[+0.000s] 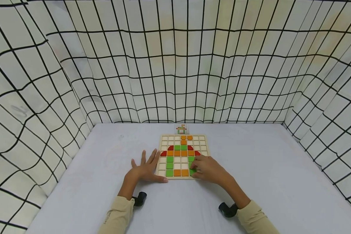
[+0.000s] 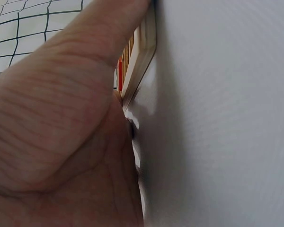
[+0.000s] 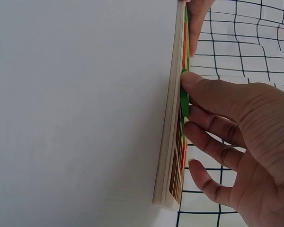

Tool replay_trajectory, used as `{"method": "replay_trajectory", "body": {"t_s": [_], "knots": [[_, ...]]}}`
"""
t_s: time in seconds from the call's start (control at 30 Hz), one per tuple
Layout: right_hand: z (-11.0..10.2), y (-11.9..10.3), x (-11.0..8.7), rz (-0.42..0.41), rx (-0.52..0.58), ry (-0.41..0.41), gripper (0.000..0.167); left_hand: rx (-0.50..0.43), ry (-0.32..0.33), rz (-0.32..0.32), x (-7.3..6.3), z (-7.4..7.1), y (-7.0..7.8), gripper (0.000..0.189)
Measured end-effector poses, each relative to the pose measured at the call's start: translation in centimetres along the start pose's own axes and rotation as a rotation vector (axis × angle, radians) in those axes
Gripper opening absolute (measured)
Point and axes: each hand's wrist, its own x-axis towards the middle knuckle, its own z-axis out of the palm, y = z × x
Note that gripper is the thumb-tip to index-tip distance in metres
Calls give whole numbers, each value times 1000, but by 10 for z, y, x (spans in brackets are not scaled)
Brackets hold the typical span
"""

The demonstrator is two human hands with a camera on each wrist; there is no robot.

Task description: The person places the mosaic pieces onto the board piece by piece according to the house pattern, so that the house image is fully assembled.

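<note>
A wooden grid board [image 1: 182, 178] lies on the table, with green, orange and red pieces in its cells. My left hand [image 1: 144, 169] is spread at the board's left side, its fingertips by the left edge and its thumb along the front edge. At the front right corner cells, my right hand [image 1: 210, 169] pinches a green tile [image 3: 184, 98] between thumb and fingers. That tile stands slightly tilted against its cell in the right wrist view. The left wrist view shows mostly the palm [image 2: 52, 123] beside the board's edge [image 2: 144, 49].
A small picture card [image 1: 182, 129] lies behind the board, bearing a coloured grid pattern. White cloth covers the table [image 1: 251, 162]. Black netting [image 1: 187, 76] hangs before white walls at the back and both sides. Each wrist carries a black camera mount [image 1: 140, 199].
</note>
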Motion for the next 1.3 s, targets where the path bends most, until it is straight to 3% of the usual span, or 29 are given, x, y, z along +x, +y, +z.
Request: {"method": "replay_trajectory", "body": {"t_s": [0.53,0.9,1.3], "knots": [[2,-2,0,-12,10,45,19,-8,5,2,1,3,-2,125],[0,-7,4,66,22,48,4,7,13,6,5,5,-3,125],[-3,-7,0,18,-55,14,16,1,10,5,1,2,-1,125]]}}
